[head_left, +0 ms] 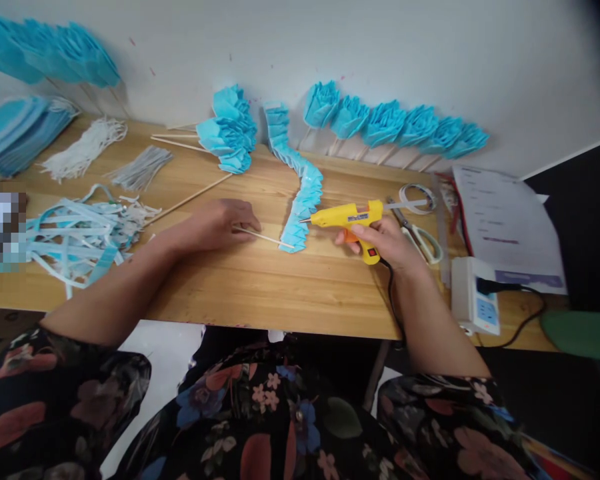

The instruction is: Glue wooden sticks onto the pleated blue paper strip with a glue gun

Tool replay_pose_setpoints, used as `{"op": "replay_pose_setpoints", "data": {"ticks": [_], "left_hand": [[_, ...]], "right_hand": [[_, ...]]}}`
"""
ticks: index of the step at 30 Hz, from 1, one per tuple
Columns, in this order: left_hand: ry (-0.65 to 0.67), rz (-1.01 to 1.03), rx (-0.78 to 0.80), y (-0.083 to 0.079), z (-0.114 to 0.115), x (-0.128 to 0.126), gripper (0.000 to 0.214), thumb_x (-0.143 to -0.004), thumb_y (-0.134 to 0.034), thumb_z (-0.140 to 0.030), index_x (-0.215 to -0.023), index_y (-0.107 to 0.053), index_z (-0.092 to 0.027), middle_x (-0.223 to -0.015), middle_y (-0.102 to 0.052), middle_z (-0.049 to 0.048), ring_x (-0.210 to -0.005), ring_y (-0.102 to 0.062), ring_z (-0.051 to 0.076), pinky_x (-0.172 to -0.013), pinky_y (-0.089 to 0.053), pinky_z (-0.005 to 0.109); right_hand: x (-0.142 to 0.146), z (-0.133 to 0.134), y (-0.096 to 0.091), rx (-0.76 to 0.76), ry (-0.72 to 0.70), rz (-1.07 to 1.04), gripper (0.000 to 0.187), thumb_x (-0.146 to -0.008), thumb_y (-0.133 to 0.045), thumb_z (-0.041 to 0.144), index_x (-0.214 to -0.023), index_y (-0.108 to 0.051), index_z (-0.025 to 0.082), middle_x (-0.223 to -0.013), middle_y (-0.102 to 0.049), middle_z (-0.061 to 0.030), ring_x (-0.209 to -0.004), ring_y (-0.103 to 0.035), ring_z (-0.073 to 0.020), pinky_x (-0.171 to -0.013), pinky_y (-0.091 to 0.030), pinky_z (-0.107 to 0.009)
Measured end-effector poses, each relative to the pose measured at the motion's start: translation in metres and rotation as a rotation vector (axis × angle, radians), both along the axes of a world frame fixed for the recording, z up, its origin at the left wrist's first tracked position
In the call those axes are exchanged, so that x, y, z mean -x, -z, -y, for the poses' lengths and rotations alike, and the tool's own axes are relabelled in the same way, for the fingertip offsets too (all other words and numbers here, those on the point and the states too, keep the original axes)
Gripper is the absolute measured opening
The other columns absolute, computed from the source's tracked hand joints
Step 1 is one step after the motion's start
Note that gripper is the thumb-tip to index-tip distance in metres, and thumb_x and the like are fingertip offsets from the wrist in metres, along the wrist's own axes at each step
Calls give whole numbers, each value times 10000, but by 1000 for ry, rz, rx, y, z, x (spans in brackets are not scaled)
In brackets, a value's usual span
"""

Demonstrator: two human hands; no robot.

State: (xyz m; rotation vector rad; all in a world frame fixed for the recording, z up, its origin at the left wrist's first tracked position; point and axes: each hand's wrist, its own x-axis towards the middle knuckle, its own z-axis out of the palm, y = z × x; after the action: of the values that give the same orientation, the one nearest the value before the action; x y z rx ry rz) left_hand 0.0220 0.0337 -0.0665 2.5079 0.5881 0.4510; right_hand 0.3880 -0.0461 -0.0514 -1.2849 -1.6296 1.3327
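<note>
My right hand (387, 241) is closed round the handle of a yellow hot glue gun (347, 217), with a glue stick jutting from its back. The gun's nozzle points left and sits over or against a pleated strip of light blue material (300, 207), which winds away across the table towards the wall. Between the fingers of my left hand (225, 220) is a thin wooden stick (265, 237). Its far end lies at the strip's near end. I cannot tell whether the stick is glued there.
Blue flowers on sticks (385, 123) lean on the wall; more flowers (230, 130) lie behind my left hand. Cut strips (80, 230), white cords (85, 147), grey wires (141, 167) and face masks (23, 133) are left. Scissors (423, 240), a power strip (467, 293) and papers (507, 220) are right.
</note>
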Motion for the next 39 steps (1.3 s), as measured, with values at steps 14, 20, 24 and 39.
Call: {"op": "replay_pose_setpoints", "data": {"ticks": [14, 20, 24, 39], "left_hand": [[-7, 3, -26, -3, 3, -1, 232, -1004, -569, -268, -985, -770, -153, -1006, -762, 114, -883, -696, 205, -811, -508, 306], [15, 45, -53, 1, 0, 0, 199, -986, -587, -216, -986, -779, -163, -961, -752, 96, -854, -694, 185, -792, -507, 286], [6, 45, -67, 2, 1, 0, 237, -1009, -567, -232, -998, -793, -162, -958, -751, 98, -858, -694, 188, -793, -512, 292], [20, 58, -20, -3, 2, -1, 275, -1038, -565, -266, -942, -809, -183, -923, -760, 93, -855, -695, 185, -780, -505, 276]], "right_hand": [[-2, 0, 4, 1, -41, 47, 516, -895, -728, 683, -851, -793, 173, -696, -692, -40, -546, -515, -123, -524, -372, -283], [-2, -1, 7, 0, -70, 69, 467, -930, -707, 651, -887, -806, 196, -627, -627, -10, -558, -513, -144, -543, -384, -296], [3, 0, 5, -7, -83, 100, 489, -915, -712, 656, -880, -801, 177, -607, -601, 0, -539, -509, -128, -514, -369, -273], [-4, 5, -10, -40, -42, 231, 392, -867, -771, 582, -792, -769, 197, -592, -635, -20, -505, -527, -138, -455, -359, -269]]}}
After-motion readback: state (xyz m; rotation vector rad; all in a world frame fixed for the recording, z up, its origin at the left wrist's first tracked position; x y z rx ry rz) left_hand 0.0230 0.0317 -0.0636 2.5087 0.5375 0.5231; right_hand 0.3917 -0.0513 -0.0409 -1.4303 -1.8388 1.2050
